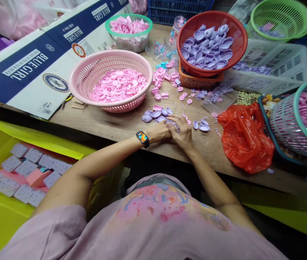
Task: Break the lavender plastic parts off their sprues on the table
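Observation:
My two hands meet at the front edge of the wooden table, close to a small heap of purple plastic parts. My left hand (160, 132), with a watch (142, 138) on its wrist, is closed, its fingertips partly covered by the other hand. Bent fingers of my right hand (182, 133) curl against it over tiny purple pieces (173, 124); whatever is pinched between them is hidden. Purple oval shells (157, 114) lie just beyond the left hand. To the right of the right hand are more open purple shells (204, 127).
A pink basket (80, 86) of pink parts stands left, before a cardboard sheet (31, 72). Beyond are loose pink pieces (164, 95) and a red basket (240, 43) of purple shells. At right lie a red plastic bag (245, 141) and a green-rimmed basket (283, 115).

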{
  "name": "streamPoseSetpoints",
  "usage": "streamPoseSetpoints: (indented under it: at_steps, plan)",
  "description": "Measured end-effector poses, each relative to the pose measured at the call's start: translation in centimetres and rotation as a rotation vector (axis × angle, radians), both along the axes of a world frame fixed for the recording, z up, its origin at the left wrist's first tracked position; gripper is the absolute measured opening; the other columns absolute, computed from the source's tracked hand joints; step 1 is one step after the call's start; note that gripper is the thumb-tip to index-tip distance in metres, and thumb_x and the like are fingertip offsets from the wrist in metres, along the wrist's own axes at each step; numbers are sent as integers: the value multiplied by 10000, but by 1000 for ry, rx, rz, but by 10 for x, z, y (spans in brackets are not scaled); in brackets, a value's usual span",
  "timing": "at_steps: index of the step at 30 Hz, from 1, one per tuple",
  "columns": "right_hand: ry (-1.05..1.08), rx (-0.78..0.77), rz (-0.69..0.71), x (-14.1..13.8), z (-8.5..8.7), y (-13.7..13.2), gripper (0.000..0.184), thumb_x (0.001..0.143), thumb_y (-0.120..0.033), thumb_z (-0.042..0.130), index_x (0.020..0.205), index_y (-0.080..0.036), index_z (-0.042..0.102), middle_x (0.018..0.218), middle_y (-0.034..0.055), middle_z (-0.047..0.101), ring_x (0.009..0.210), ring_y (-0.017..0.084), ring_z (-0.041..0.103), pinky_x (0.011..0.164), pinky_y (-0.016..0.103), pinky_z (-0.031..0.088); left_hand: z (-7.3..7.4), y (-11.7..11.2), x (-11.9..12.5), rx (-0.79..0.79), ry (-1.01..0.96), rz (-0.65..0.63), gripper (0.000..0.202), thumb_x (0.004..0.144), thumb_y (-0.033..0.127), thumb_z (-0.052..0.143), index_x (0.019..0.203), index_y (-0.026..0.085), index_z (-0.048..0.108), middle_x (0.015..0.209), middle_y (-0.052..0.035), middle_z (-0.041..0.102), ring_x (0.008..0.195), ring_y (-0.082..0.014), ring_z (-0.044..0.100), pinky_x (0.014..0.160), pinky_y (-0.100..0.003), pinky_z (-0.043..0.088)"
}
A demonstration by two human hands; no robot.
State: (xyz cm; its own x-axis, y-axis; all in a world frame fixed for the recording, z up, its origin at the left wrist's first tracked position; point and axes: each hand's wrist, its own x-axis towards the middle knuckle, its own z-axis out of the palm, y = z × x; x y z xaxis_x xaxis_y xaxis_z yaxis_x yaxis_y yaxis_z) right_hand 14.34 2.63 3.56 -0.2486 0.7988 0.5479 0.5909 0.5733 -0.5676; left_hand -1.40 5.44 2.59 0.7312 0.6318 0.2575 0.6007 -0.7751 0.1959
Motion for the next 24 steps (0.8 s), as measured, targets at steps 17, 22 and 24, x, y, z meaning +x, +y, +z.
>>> streamPoseSetpoints:
  at_steps: [17, 22, 24]
  plan:
    - [-94, -131, -66, 12, -35, 39, 127, 909, -218, 539, 877, -198, 659, 942, 98, 677, 949, 261, 613, 911, 406, 485, 14, 4, -11, 208, 343, -186, 290, 993, 140, 388, 1147, 118, 633, 1108, -151, 664, 1021, -259, 601, 847, -386, 406]
    - [285, -319, -99, 13, -34, 31, 171, 877, -373, 650, 840, -207, 677, 823, 33, 709, 737, 181, 666, 740, 326, 574, 12, 7, -14, 81, 215, 170, 262, 964, 155, 402, 1117, 129, 613, 1121, -164, 640, 1043, -296, 581, 874, -415, 404]
    - [480, -452, -79, 13, -36, 29, 237, 825, -439, 710, 848, -205, 684, 803, 16, 715, 690, 161, 678, 679, 298, 597, 10, 6, -15, 14, 167, 275, 250, 957, 159, 406, 1106, 141, 606, 1136, -168, 637, 1060, -309, 574, 873, -424, 411]
